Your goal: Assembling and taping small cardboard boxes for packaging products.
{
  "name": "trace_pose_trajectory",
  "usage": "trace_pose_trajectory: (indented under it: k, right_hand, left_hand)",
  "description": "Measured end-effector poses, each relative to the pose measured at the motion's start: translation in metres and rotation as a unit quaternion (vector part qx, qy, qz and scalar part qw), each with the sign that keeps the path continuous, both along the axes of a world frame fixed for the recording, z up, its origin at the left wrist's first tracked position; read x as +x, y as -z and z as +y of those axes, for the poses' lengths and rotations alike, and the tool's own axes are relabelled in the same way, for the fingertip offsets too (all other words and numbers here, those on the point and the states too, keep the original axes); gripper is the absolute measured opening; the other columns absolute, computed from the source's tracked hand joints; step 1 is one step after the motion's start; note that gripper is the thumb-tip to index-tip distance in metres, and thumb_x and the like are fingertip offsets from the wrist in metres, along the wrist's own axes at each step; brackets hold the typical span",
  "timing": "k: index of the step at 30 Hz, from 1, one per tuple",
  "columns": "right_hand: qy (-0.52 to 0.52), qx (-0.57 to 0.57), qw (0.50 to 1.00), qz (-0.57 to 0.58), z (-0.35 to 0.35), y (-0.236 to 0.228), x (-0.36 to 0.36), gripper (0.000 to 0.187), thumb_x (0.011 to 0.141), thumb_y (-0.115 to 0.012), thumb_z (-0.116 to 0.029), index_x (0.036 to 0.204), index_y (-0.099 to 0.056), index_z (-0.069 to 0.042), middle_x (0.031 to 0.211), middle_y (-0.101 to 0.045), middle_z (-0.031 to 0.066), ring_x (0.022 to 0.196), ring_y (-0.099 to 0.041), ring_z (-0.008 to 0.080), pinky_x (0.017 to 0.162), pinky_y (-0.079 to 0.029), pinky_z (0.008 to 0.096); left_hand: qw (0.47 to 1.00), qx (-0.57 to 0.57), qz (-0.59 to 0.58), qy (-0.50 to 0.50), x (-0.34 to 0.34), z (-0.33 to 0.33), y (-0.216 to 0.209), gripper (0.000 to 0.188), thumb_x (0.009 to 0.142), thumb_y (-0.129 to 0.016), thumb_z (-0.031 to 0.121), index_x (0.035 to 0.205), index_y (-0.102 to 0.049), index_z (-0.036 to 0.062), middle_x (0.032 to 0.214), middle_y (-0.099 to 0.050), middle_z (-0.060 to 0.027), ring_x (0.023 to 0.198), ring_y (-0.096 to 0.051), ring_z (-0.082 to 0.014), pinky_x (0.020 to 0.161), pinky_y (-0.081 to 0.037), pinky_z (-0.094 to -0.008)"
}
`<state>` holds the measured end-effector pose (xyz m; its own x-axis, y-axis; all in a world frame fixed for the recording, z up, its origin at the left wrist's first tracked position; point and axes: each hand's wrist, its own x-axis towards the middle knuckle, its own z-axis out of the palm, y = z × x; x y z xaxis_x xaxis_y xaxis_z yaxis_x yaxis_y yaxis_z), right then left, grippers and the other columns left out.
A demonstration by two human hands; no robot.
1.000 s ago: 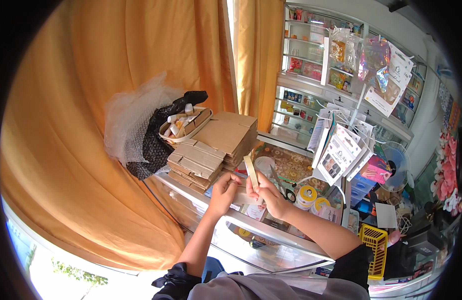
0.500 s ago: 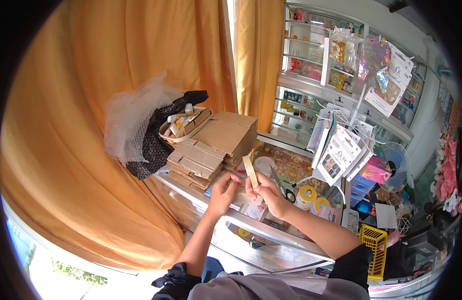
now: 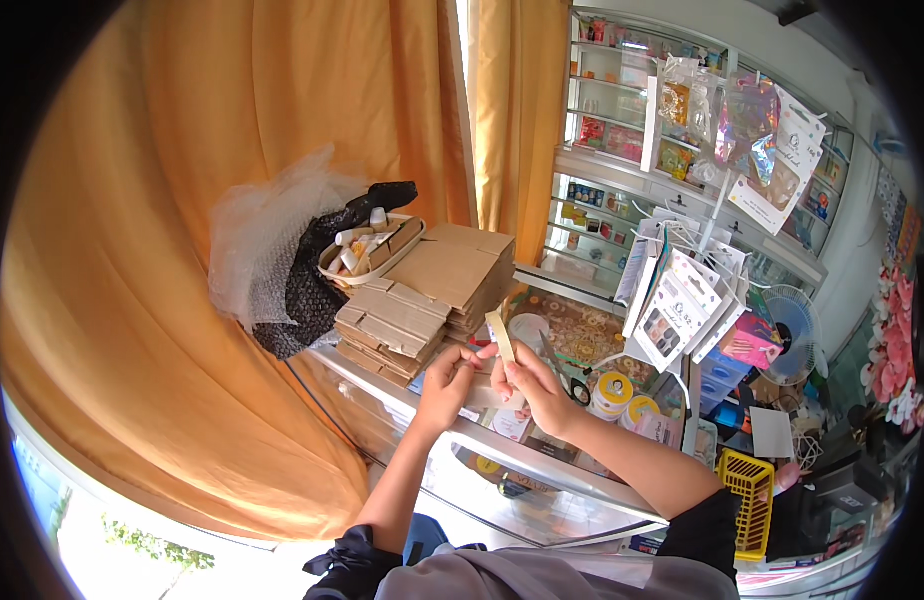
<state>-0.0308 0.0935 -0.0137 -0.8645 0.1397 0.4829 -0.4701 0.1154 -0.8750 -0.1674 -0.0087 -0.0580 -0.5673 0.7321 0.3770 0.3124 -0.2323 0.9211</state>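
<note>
In the head view, the right hand (image 3: 544, 398) has its fingers closed on a pale flat strip (image 3: 500, 336), which stands up out of the grip, tilted slightly to the left; its lower end is hidden by the fingers, so its full length cannot be made out. The left hand (image 3: 448, 388) is just beside it with curled fingers; whether they pinch anything cannot be told, because the tips turn inward. A light-brown flat piece (image 3: 494, 392) shows in the gap between the hands, its ends covered by them, and whether it joins the strip is unclear. Both hands are over the near edge of a glass counter (image 3: 562, 472), partly blocking its top. Scissors (image 3: 579, 391) lie just beyond the right hand, near yellow-lidded jars (image 3: 614, 388). Beyond the left hand, flattened cardboard (image 3: 452, 258) is stacked, with an oval basket (image 3: 380, 274) at its left side; the white tubes (image 3: 352, 236) inside overlap too much to count. Black bubble wrap (image 3: 302, 290) bunches behind the basket, its folds hiding part of the clear wrap (image 3: 252, 240).
</note>
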Motion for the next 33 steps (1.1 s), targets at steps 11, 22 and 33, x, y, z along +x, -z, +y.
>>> trace_pose_trajectory:
  k: [11, 22, 33]
  right_hand:
    - [0.013, -0.003, 0.999, -0.046, 0.002, 0.002, 0.0, 0.022, 0.099, -0.031, -0.014, 0.108, -0.046, -0.001, 0.077, -0.043, 0.0012, 0.072, -0.041, 0.0095, 0.072, -0.037, 0.0246]
    - [0.015, 0.001, 1.0, -0.002, -0.003, 0.001, -0.001, 0.021, 0.098, -0.031, -0.013, 0.112, -0.042, -0.003, 0.078, -0.043, 0.0024, 0.073, -0.042, 0.0102, 0.074, -0.038, 0.0262]
    - [0.033, -0.007, 0.998, -0.046, -0.002, -0.001, 0.002, 0.013, 0.096, -0.029, -0.014, 0.098, -0.04, -0.006, 0.072, -0.038, 0.0002, 0.066, -0.034, 0.0076, 0.061, -0.033, 0.0203]
  left_hand:
    - [1.0, 0.0, -0.001, -0.002, 0.0, 0.0, 0.0, 0.013, 0.091, -0.045, 0.012, 0.09, -0.055, 0.004, 0.083, -0.057, 0.0009, 0.076, -0.05, -0.007, 0.069, -0.04, -0.0209]
    - [1.0, -0.001, -0.02, -0.002, -0.001, 0.0, -0.001, 0.013, 0.086, -0.045, 0.009, 0.089, -0.056, 0.0021, 0.084, -0.058, -0.004, 0.08, -0.054, -0.0121, 0.072, -0.043, -0.0257]
    - [1.0, 0.001, -0.006, -0.001, 0.0, 0.0, 0.0, 0.013, 0.087, -0.045, 0.01, 0.089, -0.056, 0.0037, 0.083, -0.056, -0.0008, 0.076, -0.05, -0.0086, 0.068, -0.04, -0.0229]
